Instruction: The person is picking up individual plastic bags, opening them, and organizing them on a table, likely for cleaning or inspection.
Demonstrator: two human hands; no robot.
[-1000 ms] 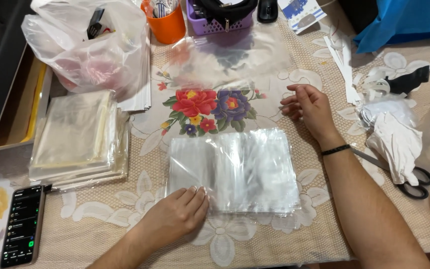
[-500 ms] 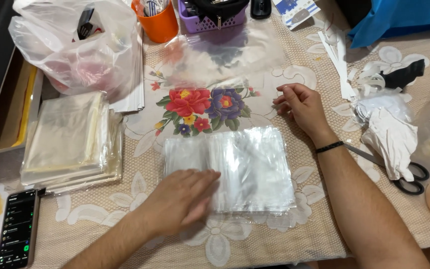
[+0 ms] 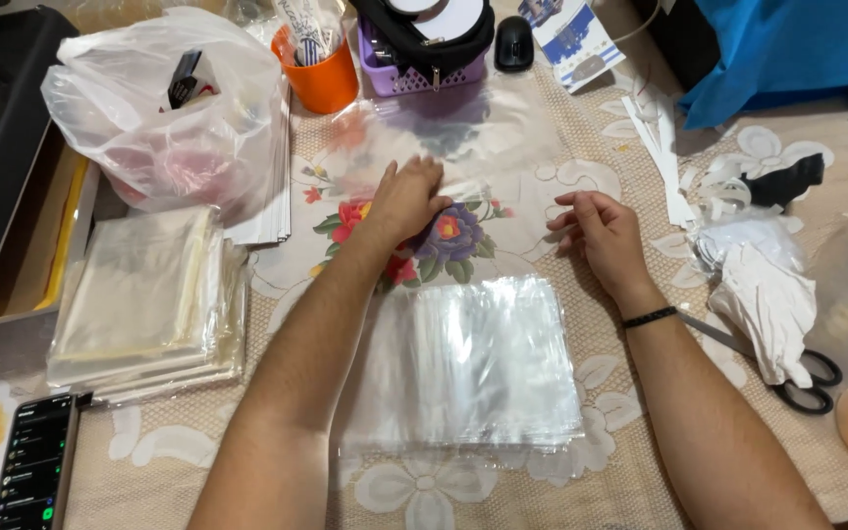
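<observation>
A single clear plastic sheet (image 3: 463, 137) is laid flat on the surface (image 3: 198, 451), which is covered with a lace cloth bearing a flower print (image 3: 434, 236); the sheet lies at the far side of the cloth, just before a purple basket (image 3: 414, 74) and an orange cup (image 3: 324, 79). The left hand (image 3: 406, 196) is stretched forward and is pressed palm down on the near edge of this sheet, its fingers (image 3: 424, 169) spread flat and released, with nothing gripped. The right hand (image 3: 601, 234) is held just beside it, to the right, at the sheet's near right corner; its fingers (image 3: 566, 211) are loosely curled, and whether the film is pinched between them cannot be told. A black band (image 3: 650, 317) is worn on the right wrist. Nearer to the person, between the two forearms, a stack of clear plastic bags (image 3: 473, 368) is seen lying flat. A second, taller pile of clear bags (image 3: 144, 294) is placed to the left, beside a white plastic carrier bag (image 3: 164, 108) that is filled with small items. A phone (image 3: 36, 461) with a lit screen is set at the near left corner. To the right, white gloves (image 3: 763, 294) are heaped over black-handled scissors (image 3: 807, 383), and a blue bag (image 3: 787, 49) is seen at the far right corner.
</observation>
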